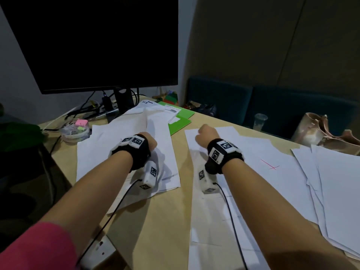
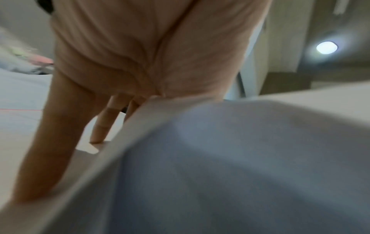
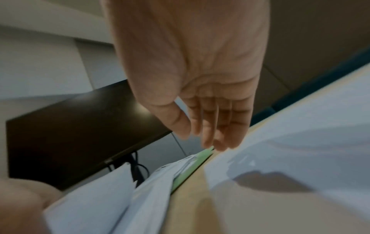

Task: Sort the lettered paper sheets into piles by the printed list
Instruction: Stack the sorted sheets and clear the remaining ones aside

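My left hand point(image 1: 150, 142) presses a lifted sheet point(image 1: 153, 123), fingers straight, onto the left pile point(image 1: 93, 152) on the bench point(image 1: 171, 211); whether the thumb pinches that sheet I cannot tell. My right hand point(image 1: 206, 136) hangs relaxed and empty over the middle pile point(image 1: 263, 172), whose top sheet bears a red mark point(image 1: 270, 165). A third pile point(image 1: 339, 191) lies far right. The printed list point(image 1: 155, 108) rests on a green folder point(image 1: 184, 114) by the monitor point(image 1: 93, 41). Judged so, sorting is well along; the letters are unreadable.
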Motion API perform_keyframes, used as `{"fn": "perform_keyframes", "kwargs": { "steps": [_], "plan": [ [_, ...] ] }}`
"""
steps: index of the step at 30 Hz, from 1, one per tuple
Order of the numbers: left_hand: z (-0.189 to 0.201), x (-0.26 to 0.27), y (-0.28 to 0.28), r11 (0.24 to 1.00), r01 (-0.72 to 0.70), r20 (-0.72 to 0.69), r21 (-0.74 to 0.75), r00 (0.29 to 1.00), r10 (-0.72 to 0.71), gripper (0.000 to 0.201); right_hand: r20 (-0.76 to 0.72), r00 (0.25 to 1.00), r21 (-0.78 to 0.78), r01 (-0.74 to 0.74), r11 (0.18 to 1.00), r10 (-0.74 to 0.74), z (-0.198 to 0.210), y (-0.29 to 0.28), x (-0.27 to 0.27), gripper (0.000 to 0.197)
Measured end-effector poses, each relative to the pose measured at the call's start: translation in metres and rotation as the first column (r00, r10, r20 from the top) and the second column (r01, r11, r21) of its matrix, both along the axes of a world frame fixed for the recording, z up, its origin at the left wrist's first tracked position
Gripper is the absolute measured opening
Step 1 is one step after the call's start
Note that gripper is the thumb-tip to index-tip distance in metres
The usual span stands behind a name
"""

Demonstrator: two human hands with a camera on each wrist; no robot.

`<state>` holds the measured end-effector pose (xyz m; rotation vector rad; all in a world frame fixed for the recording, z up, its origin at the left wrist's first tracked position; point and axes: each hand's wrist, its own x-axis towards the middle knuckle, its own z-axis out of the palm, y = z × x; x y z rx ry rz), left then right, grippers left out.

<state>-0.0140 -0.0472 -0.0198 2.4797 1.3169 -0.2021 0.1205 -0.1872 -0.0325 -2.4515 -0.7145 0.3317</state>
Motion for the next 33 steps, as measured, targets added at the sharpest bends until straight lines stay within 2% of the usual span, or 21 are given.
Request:
{"fn": "perform_keyframes", "kwargs": {
  "steps": [2, 5, 7, 9, 11, 13, 15, 17, 19, 20, 22, 23, 25, 27, 30, 33],
  "plan": [
    [0.001, -0.006, 0.007, 0.997, -0.03, 0.068, -0.067, 0.997, 0.034, 0.015, -0.127, 0.988, 0.035, -0.08, 0.996, 0.084, 0.0, 0.016, -0.016, 0.013],
    [-0.001, -0.021, 0.016, 0.981, -0.088, 0.15, -0.17, 0.982, 0.114, 0.005, -0.213, 0.964, -0.031, -0.171, 0.985, 0.161, -0.004, 0.033, -0.034, 0.016],
    [0.0, -0.036, 0.02, 0.967, -0.104, 0.2, -0.234, 0.968, 0.153, 0.013, -0.194, 0.963, -0.093, -0.207, 0.974, 0.186, -0.003, 0.037, -0.046, 0.024],
    [-0.002, -0.045, 0.03, 0.968, -0.087, 0.163, -0.236, 0.978, 0.128, 0.021, -0.181, 0.969, -0.088, -0.186, 0.979, 0.168, -0.003, 0.038, -0.055, 0.029],
    [-0.004, -0.053, 0.039, 0.951, -0.084, 0.236, -0.298, 0.959, 0.159, 0.02, -0.173, 0.973, -0.084, -0.171, 0.982, 0.154, -0.002, 0.042, -0.063, 0.03],
    [-0.007, -0.063, 0.043, 0.927, -0.069, 0.349, -0.368, 0.914, 0.206, 0.009, -0.181, 0.967, -0.071, -0.193, 0.979, 0.178, -0.005, 0.051, -0.069, 0.027],
    [-0.009, -0.072, 0.045, 0.887, -0.099, 0.425, -0.451, 0.85, 0.311, 0.02, -0.191, 0.96, -0.072, -0.22, 0.973, 0.203, -0.007, 0.058, -0.073, 0.02],
    [-0.01, -0.082, 0.046, 0.876, -0.098, 0.448, -0.473, 0.829, 0.335, 0.03, -0.185, 0.965, -0.086, -0.206, 0.975, 0.188, -0.012, 0.065, -0.075, 0.022],
    [-0.017, -0.089, 0.051, 0.841, -0.073, 0.515, -0.536, 0.762, 0.394, 0.057, -0.167, 0.977, -0.086, -0.144, 0.986, 0.128, -0.015, 0.068, -0.077, 0.023],
    [-0.023, -0.092, 0.056, 0.833, -0.069, 0.539, -0.549, 0.732, 0.416, 0.064, -0.169, 0.981, -0.082, -0.11, 0.991, 0.095, -0.017, 0.07, -0.077, 0.022],
    [-0.047, -0.095, 0.079, 0.816, -0.066, 0.564, -0.574, 0.691, 0.452, 0.069, -0.209, 0.977, -0.061, -0.054, 0.997, 0.04, -0.022, 0.075, -0.076, 0.023],
    [-0.043, -0.101, 0.072, 0.804, -0.083, 0.562, -0.589, 0.672, 0.481, 0.071, -0.233, 0.972, -0.032, -0.037, 0.999, 0.029, -0.025, 0.079, -0.074, 0.026],
    [-0.035, -0.113, 0.06, 0.797, -0.111, 0.6, -0.593, 0.599, 0.53, 0.067, -0.233, 0.972, 0.002, -0.034, 0.999, 0.033, -0.026, 0.079, -0.072, 0.03],
    [-0.033, -0.125, 0.054, 0.781, -0.134, 0.614, -0.61, 0.543, 0.573, 0.052, -0.217, 0.975, -0.008, -0.055, 0.998, 0.052, -0.027, 0.078, -0.07, 0.019],
    [-0.038, -0.141, 0.052, 0.75, -0.228, 0.603, -0.621, 0.471, 0.644, 0.066, -0.205, 0.975, 0.025, -0.085, 0.996, 0.088, -0.024, 0.076, -0.07, 0.007],
    [-0.038, -0.145, 0.048, 0.745, -0.26, 0.625, -0.614, 0.417, 0.66, 0.057, -0.216, 0.964, 0.067, -0.144, 0.987, 0.155, -0.018, 0.078, -0.073, 0.012]
  ]
}}
